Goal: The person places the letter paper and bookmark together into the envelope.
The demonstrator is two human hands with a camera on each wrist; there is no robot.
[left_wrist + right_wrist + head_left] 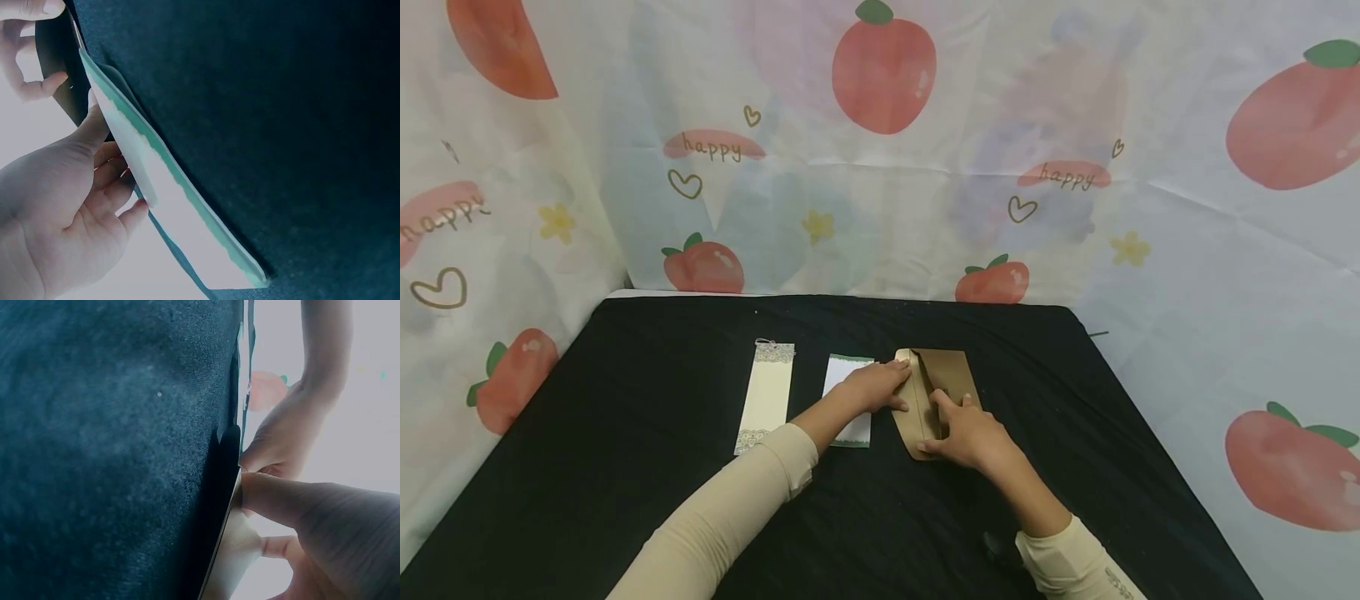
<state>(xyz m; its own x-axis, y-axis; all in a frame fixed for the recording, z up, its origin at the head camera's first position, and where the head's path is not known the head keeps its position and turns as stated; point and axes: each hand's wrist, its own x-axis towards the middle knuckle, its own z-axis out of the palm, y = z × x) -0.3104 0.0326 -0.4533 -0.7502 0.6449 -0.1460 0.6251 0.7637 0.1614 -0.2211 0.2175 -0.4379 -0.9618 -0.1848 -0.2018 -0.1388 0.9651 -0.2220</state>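
Note:
A gold-brown paper envelope [958, 371] lies on the black cloth, its flap lifted along one edge and a dark gap showing beneath. My left hand [876, 386] reaches over a white card with green edges [854, 431], its fingers resting on the envelope's left part. In the left wrist view that hand [69, 206] appears beside the green-edged card [165, 187]. My right hand [973, 433] holds the flap, thumb low on it and index finger at its raised edge. The right wrist view shows the right thumb [275, 497] against the envelope [231, 550].
A long cream card with lace-patterned ends [767, 396] and a thin string at its top lies left of the green-edged card. Black cloth [662, 400] covers the table. Fruit-printed curtains [880, 208] stand along the back and sides.

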